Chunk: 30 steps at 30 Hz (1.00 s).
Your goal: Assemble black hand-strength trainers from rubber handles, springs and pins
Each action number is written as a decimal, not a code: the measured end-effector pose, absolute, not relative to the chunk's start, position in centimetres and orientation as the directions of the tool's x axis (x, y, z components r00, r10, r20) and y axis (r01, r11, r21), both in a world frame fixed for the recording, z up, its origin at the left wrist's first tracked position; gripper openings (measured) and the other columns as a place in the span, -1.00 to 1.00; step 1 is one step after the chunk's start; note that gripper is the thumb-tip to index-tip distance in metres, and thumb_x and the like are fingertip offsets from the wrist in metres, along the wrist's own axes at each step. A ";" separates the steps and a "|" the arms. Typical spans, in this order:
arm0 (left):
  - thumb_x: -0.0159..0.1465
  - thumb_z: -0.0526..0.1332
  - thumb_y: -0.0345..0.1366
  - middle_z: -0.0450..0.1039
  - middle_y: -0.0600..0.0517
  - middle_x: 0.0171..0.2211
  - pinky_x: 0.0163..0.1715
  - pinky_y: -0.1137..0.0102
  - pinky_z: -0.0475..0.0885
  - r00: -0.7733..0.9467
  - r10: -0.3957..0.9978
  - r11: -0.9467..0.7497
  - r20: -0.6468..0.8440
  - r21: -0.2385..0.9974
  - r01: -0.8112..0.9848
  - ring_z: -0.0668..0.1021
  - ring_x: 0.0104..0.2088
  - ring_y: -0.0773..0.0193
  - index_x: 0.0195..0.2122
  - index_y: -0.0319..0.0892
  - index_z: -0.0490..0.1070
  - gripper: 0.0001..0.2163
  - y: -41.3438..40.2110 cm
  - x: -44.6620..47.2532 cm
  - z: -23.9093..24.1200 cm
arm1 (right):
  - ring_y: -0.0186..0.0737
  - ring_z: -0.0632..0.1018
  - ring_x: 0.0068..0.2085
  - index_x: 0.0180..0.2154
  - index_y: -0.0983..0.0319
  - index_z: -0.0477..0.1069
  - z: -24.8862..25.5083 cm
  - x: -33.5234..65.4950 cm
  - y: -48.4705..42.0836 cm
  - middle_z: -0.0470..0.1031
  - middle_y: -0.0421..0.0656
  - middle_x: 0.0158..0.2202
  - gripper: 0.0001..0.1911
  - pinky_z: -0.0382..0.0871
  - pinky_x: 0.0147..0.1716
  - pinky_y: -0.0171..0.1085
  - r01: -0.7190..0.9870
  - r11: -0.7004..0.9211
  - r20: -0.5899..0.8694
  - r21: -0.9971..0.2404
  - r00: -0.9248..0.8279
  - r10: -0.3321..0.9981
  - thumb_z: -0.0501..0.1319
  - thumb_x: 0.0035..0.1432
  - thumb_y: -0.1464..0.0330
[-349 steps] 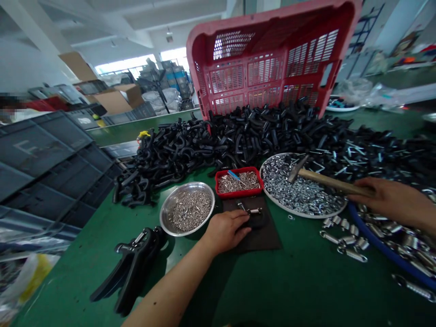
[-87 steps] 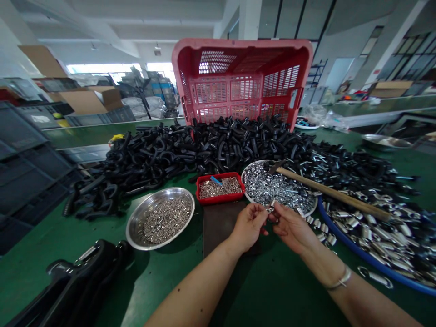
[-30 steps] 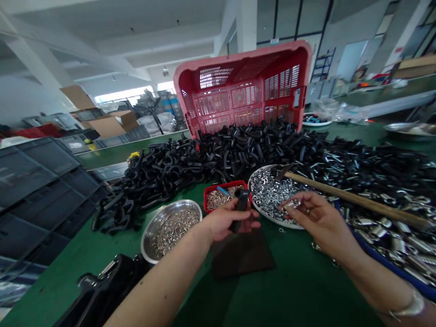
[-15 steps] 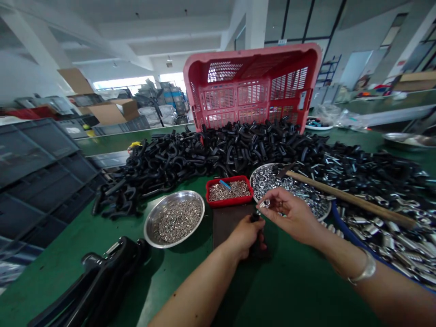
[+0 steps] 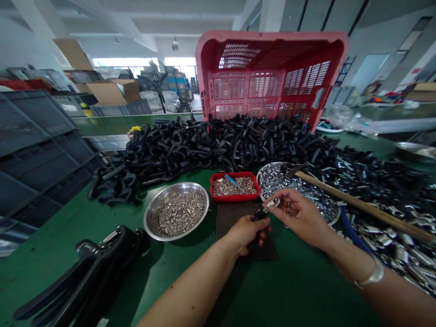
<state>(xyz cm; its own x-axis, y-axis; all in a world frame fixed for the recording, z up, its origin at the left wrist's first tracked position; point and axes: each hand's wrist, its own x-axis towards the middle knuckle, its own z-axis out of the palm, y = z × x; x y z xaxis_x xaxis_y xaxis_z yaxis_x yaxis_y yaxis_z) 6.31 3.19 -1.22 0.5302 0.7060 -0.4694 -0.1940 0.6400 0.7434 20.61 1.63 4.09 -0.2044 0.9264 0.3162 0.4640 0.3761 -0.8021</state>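
Observation:
My left hand is wrapped around a black plastic part, whose tip sticks out above the fingers. Most of that part is hidden in the grip. Close on its right, my right hand pinches a small shiny metal spring between thumb and fingertips. The spring's lower end meets the tip of the black part, or nearly so; I cannot tell whether it is seated. Both hands are over a dark mat on the green table. A silvery bracelet circles the right wrist.
Around the mat are a steel bowl of small metal pins, a red tray, a dish of metal rings and a wooden-handled hammer. Black parts heap before a tipped red crate. Assembled black pieces lie front left.
The spring has come down and left against the black part's tip, turning to slant. The left hand keeps its hold. My view has shifted slightly.

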 end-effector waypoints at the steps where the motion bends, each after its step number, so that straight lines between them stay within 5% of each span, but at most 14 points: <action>1: 0.09 0.21 -0.34 0.33 0.08 -0.54 -0.77 0.61 0.15 0.544 0.693 0.654 -0.473 0.731 -0.196 0.26 -0.71 0.55 -0.44 -0.24 0.24 -0.86 3.3 6.2 -1.1 | -0.24 0.50 -0.24 -0.25 0.19 0.25 4.1 20.6 1.7 0.43 -0.11 -0.28 -0.79 0.43 -0.25 -0.24 0.461 0.367 0.310 -0.808 -0.197 0.930 0.17 0.07 0.27; 9: 0.06 0.22 -0.31 0.37 0.05 -0.49 -0.76 0.63 0.12 0.612 0.652 0.654 -0.448 0.741 -0.154 0.27 -0.69 0.55 -0.42 -0.23 0.23 -0.84 3.2 5.9 -0.7 | -0.26 0.48 -0.26 -0.25 0.18 0.25 3.6 21.1 1.8 0.42 -0.14 -0.30 -0.78 0.40 -0.23 -0.25 0.504 0.316 0.235 -0.804 -0.220 0.947 0.18 0.04 0.26; 16: -0.06 0.27 -0.35 0.17 0.20 -0.62 -0.76 0.62 0.04 0.734 0.600 0.573 -0.319 0.812 -0.115 0.20 -0.70 0.56 -0.39 -0.21 0.25 -0.77 3.0 5.5 -0.9 | -0.28 0.43 -0.34 -0.35 0.23 0.32 4.4 21.3 2.2 0.38 -0.18 -0.40 -0.73 0.36 -0.50 -0.35 0.470 0.015 -0.131 -0.882 -0.277 0.952 0.13 0.03 0.15; 21: -0.03 0.22 -0.31 0.15 0.19 -0.66 -0.78 0.58 0.02 0.672 0.642 0.478 -0.369 0.878 0.025 0.21 -0.72 0.52 -0.46 -0.20 0.21 -0.82 3.2 5.5 -0.9 | -0.32 0.39 -0.42 -0.40 0.22 0.33 4.2 20.9 1.6 0.34 -0.21 -0.48 -0.74 0.27 -0.61 -0.40 0.546 0.034 -0.061 -0.837 -0.155 0.986 0.16 -0.03 0.15; 26: -0.07 0.26 -0.35 0.10 0.23 -0.67 -0.76 0.61 -0.02 0.778 0.490 0.602 -0.393 0.798 0.025 0.15 -0.73 0.56 -0.39 -0.18 0.20 -0.75 2.8 5.1 -0.5 | -0.40 0.34 -0.52 -0.42 0.22 0.25 2.1 21.3 1.7 0.29 -0.25 -0.51 -0.68 0.06 -0.77 -0.47 0.299 -0.244 -0.292 -0.923 -0.128 0.948 0.16 -0.05 0.10; 30: -0.03 0.25 -0.38 0.16 0.17 -0.59 -0.75 0.66 -0.03 0.827 0.417 0.747 -0.377 0.661 -0.075 0.17 -0.70 0.58 -0.33 -0.23 0.25 -0.76 3.2 4.8 -0.8 | -0.36 0.37 -0.53 -0.37 0.24 0.33 1.5 23.1 3.0 0.37 -0.20 -0.51 -0.64 0.15 -0.68 -0.40 0.532 -0.115 -0.222 -0.839 -0.142 0.965 0.09 0.02 0.06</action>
